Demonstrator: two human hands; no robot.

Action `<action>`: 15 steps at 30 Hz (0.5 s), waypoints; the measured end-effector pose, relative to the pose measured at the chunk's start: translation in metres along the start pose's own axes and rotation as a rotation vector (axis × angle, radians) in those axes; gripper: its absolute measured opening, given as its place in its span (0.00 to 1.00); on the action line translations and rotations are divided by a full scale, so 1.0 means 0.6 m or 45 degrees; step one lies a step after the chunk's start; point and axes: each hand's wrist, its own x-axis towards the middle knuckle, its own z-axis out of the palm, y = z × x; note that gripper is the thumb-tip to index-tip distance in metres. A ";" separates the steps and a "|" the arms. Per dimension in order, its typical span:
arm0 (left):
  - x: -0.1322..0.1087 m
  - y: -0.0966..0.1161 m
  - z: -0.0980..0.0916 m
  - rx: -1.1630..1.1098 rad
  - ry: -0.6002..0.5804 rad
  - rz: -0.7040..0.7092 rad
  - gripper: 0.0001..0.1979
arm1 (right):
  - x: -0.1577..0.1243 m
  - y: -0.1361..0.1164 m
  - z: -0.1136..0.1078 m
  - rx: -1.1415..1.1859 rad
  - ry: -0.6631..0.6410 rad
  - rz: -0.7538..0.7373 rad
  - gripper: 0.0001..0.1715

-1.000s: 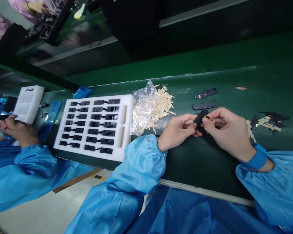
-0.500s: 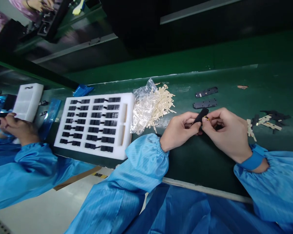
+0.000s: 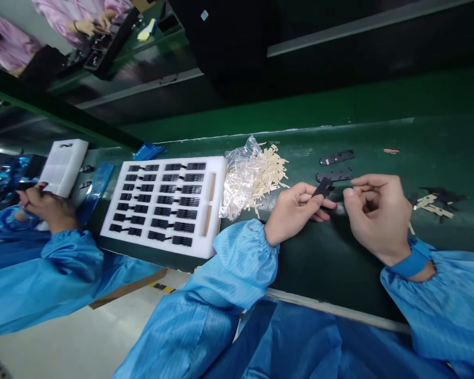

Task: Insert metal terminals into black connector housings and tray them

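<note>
Black part [image 3: 323, 187] in left hand [image 3: 294, 210], well apart from table edge [image 3: 324, 306].

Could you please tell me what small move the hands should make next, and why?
Probably bring the right hand to the exposed end of the black part: the left hand grips that part with one end sticking out free, while the right hand hovers close by, not touching it.

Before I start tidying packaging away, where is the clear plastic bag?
In the head view, the clear plastic bag lies near the picture's middle, between the filled white foam tray at its left and the heaped cream strips at its right.
</note>
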 end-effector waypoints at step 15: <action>-0.005 -0.007 0.007 0.142 0.031 0.125 0.20 | 0.002 0.000 -0.003 -0.030 -0.132 -0.069 0.08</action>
